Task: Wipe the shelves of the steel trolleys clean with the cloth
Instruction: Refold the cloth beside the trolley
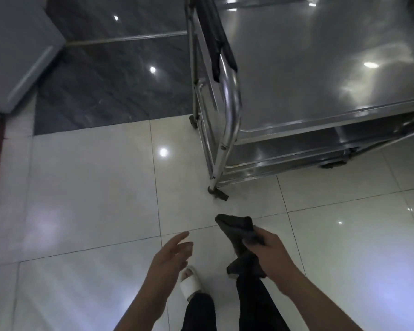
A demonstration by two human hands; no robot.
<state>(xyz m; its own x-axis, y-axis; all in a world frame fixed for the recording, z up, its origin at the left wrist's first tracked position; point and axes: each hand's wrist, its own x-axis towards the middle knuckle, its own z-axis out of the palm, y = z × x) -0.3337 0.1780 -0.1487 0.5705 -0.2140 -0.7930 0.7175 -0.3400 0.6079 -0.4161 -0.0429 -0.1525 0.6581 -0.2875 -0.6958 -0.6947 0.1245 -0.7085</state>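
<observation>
Dark cloth (239,237) bunched in the right hand (270,252), grasped, held above the tiled floor (81,187), short of the steel trolley (320,80). Left hand (170,256) empty, fingers spread, blurred. Trolley's lower shelves mostly hidden; a dark strap (219,44) drapes its handle.

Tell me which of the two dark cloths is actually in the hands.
The dark cloth low in the picture, gripped in the right hand. The other cloth hangs over the trolley handle, untouched. The left hand is open, holding nothing.
</observation>
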